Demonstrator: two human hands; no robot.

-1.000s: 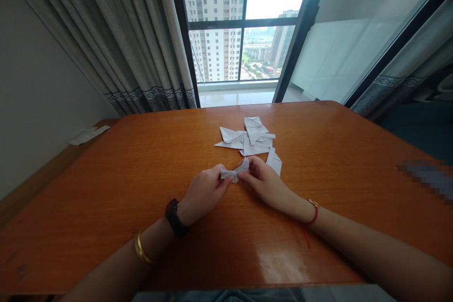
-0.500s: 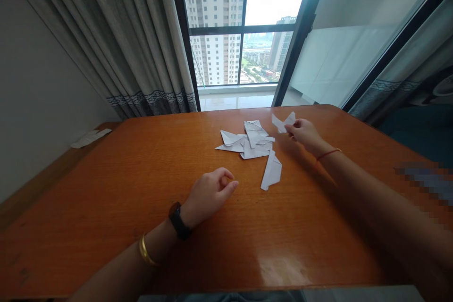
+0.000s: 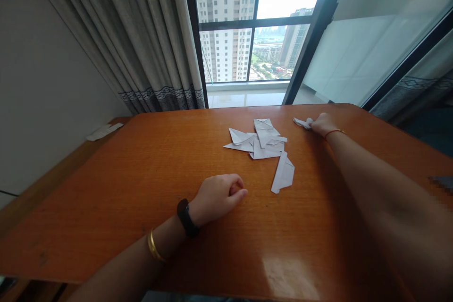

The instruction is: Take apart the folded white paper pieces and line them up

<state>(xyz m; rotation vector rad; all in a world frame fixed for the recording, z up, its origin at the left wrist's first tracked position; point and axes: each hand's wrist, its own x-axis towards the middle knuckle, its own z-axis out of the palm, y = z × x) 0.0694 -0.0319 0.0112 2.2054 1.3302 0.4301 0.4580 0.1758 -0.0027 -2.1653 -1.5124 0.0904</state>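
Folded paper (image 3: 301, 123) in right fingers (image 3: 314, 125), farther from paper pile (image 3: 265, 152) than earlier

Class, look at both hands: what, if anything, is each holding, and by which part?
The right hand touches the right end of a folded paper; whether it grips it is unclear. The left hand shows nothing held.

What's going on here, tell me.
A person is handling folded paper at a table. The right hand is at a white paper on the far right; whether it grips it is hard to see. The left hand, loosely curled, holds nothing visible. Between them lies a pile of folded papers, with one piece at its near right edge.
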